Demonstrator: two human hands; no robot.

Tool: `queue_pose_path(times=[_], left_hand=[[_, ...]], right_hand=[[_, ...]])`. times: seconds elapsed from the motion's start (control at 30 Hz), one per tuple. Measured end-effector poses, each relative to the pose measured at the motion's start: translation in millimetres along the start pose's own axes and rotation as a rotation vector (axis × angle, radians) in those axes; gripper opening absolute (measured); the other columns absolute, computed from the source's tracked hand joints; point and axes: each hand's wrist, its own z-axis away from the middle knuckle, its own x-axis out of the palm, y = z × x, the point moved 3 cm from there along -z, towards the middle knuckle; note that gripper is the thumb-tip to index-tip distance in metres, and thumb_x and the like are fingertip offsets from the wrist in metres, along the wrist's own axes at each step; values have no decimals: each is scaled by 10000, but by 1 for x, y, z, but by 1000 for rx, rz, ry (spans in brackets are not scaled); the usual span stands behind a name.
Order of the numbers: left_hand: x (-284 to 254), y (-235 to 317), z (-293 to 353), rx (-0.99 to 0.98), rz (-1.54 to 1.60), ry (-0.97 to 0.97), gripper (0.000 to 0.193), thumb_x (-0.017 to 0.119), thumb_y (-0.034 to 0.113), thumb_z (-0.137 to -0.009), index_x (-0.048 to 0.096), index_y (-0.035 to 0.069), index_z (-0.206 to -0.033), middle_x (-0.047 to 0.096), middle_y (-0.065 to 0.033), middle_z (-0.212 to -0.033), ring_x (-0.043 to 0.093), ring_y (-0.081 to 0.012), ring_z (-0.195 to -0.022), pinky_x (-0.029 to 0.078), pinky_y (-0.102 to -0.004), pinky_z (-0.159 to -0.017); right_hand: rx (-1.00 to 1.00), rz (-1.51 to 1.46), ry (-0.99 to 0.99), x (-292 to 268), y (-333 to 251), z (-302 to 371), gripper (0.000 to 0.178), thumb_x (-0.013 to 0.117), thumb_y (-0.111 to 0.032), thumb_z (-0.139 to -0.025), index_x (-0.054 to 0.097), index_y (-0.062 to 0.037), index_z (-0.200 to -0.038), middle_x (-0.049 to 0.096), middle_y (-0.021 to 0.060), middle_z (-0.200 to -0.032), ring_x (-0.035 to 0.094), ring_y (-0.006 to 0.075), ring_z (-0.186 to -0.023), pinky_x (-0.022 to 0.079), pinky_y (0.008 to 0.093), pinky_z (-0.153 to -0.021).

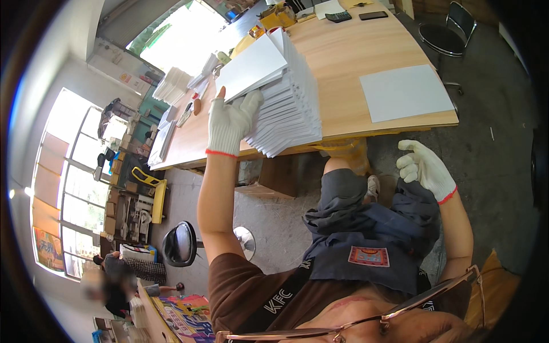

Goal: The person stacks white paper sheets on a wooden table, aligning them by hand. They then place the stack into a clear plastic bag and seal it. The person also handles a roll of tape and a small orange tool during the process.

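A tall stack of folded white paper sheets (289, 108) stands at the table's near edge, its layers slightly uneven. My left hand (231, 117), in a white knitted glove with a red cuff and a bare thumb, is at the stack's left side. Its fingers reach beneath the top white sheet (251, 63) while the thumb rests by that sheet's edge, closed on it. Above my lap, to the right, hovers my right hand (424, 166) in a matching glove. Its fingers are loosely bent and apart, with nothing visible in them.
A single white sheet (406, 92) lies flat on the wooden table (343, 68) at right. Other paper piles (171, 86) sit at left. Toward the back are a calculator (338, 17) and a phone (373, 15). Stools stand nearby; a person is at far lower left.
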Motion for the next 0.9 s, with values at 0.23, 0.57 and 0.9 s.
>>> queue_pose_path(times=[0.23, 0.57, 0.9], left_hand=[[-36, -26, 64, 237, 8, -137, 414, 492, 215, -986, 341, 11, -1313, 359, -270, -1444, 408, -420, -1322, 426, -583, -1046], [-160, -185, 34, 238, -2115, -228, 665, 649, 140, -878, 360, 183, -1475, 695, -11, -951, 671, -156, -746, 510, -292, -664], [-184, -187, -6, 335, -2354, -82, 786, 672, 257, -846, 247, 272, -1507, 670, -21, -946, 672, -252, -765, 507, -413, -634]], right_hand=[[72, -14, -35, 1, 44, -12, 358, 473, -303, -1008, 476, -44, -1256, 665, 147, -871, 643, 179, -648, 537, 278, -561], [145, -382, -36, -55, 178, -43, 232, 497, -214, -995, 544, -39, -1140, 664, 134, -900, 629, 158, -642, 517, 250, -534], [90, -351, 85, -62, 180, -36, 160, 512, -186, -989, 570, -52, -1054, 613, 73, -826, 579, 124, -604, 469, 223, -486]])
